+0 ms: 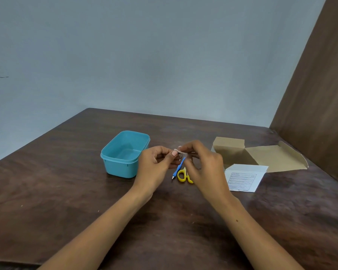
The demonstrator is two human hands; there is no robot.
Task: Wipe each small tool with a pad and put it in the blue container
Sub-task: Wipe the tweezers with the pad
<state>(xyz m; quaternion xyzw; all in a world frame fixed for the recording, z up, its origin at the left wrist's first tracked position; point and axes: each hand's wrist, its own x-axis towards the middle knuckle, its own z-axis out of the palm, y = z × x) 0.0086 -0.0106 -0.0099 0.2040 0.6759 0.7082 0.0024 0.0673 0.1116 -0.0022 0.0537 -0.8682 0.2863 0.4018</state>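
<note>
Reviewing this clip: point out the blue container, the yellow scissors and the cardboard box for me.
blue container (pixel 119 168): head view, on its front outer wall.
yellow scissors (pixel 181 175): head view, on the left handle loop; the rest is hidden behind the right hand.
cardboard box (pixel 228 145): head view, on its upright flap.

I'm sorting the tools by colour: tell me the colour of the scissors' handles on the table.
Yellow. The scissors show best in the head view, partly behind the right hand.

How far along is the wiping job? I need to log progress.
Done: nothing shows inside the open blue plastic container. In hand: both hands, left hand and right hand, pinch a small metal tool with a white pad. Left: the blue-handled pick and yellow-handled scissors lie on the table.
</note>
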